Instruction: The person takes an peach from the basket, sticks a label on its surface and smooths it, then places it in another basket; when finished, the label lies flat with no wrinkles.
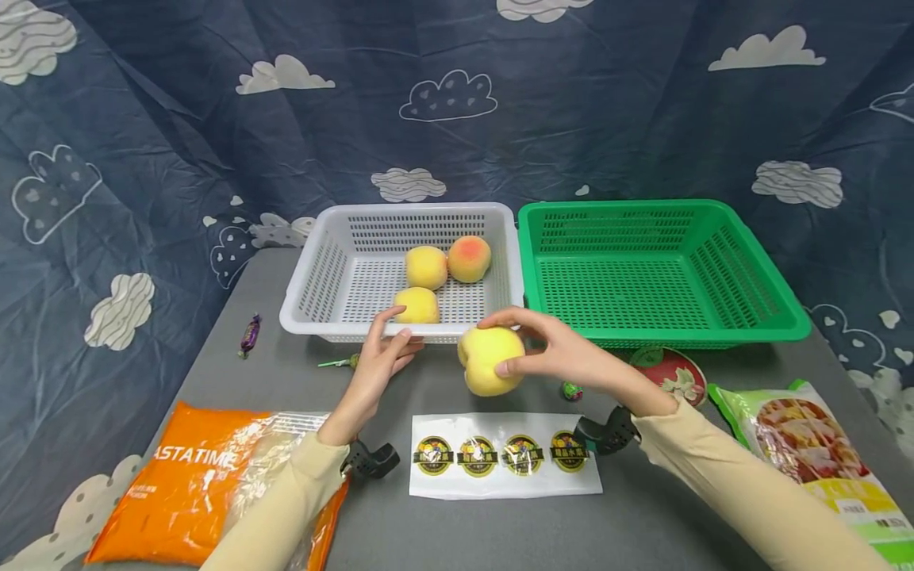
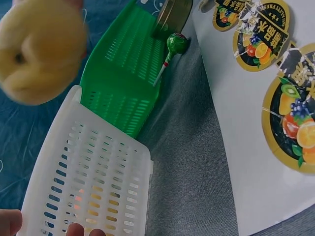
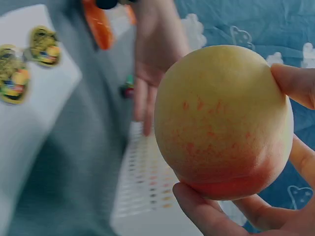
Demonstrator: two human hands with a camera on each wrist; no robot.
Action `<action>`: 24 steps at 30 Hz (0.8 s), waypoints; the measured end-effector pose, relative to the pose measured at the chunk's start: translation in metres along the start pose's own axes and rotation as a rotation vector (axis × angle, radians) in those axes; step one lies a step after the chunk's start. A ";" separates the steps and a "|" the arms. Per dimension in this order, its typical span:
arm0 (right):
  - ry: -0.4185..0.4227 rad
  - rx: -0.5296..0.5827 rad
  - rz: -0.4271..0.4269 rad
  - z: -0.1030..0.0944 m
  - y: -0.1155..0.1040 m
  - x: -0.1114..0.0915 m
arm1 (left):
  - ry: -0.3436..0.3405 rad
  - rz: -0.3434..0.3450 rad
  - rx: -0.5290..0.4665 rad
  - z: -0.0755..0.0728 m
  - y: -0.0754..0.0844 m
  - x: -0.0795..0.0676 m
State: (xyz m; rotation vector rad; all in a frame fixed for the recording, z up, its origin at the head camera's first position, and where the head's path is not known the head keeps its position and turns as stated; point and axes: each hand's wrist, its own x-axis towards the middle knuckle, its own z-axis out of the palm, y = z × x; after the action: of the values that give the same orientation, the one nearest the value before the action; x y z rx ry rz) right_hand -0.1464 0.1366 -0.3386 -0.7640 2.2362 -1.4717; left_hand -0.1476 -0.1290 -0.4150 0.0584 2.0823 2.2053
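My right hand (image 1: 553, 349) holds a yellow peach (image 1: 489, 361) with thumb and fingers, just in front of the baskets. In the right wrist view the peach (image 3: 224, 123) shows a red blush on one side. At the front wall of the white basket (image 1: 343, 327), my left hand (image 1: 378, 357) grips the rim, one finger reaching over it and others against the outside. Inside that basket lie a blushed peach (image 1: 470, 258), a yellow peach (image 1: 426, 267) behind and another peach (image 1: 417, 305) near the front wall.
A green basket (image 1: 767, 326) stands right of the white one. In front lies a sticker strip (image 1: 507, 485) with several round labels. An orange bag (image 1: 178, 484) is left, a green-white bag (image 1: 821, 452) right. Lollipops (image 1: 571, 390), a wrapped candy (image 1: 249, 335) and a red tin (image 1: 667, 373) lie around.
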 end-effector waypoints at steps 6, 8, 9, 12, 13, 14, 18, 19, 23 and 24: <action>-0.012 0.002 0.029 0.018 0.028 -0.015 | 0.003 -0.006 0.013 0.000 0.000 0.001; 0.004 -0.026 0.042 0.022 0.038 -0.014 | 0.005 -0.003 0.022 0.000 -0.001 0.001; 0.013 -0.043 0.042 0.024 0.043 -0.013 | 0.006 -0.002 0.023 0.000 -0.001 0.001; 0.046 -0.071 0.037 0.028 0.056 -0.009 | 0.005 0.004 0.028 0.000 -0.001 0.001; 0.055 -0.079 0.030 0.028 0.060 -0.008 | 0.002 0.008 0.029 0.000 -0.001 0.001; 0.062 -0.082 0.024 0.029 0.064 -0.006 | 0.002 0.006 0.028 0.000 -0.001 0.001; 0.071 -0.109 0.023 0.030 0.071 -0.004 | 0.001 0.017 0.048 0.001 -0.002 0.001; 0.064 -0.117 0.025 0.030 0.071 -0.005 | 0.005 0.018 0.055 0.001 -0.002 0.001; 0.035 -0.129 0.013 0.029 0.072 -0.008 | -0.002 0.017 0.085 -0.001 0.000 0.001; 0.032 -0.106 0.007 0.029 0.073 -0.009 | -0.016 0.011 0.095 -0.001 0.000 0.001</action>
State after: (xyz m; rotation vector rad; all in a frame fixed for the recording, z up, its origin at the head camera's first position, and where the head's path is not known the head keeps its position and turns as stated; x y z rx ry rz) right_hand -0.1405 0.1442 -0.4166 -0.7685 2.3547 -1.3802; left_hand -0.1488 -0.1300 -0.4147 0.0954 2.1821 2.1038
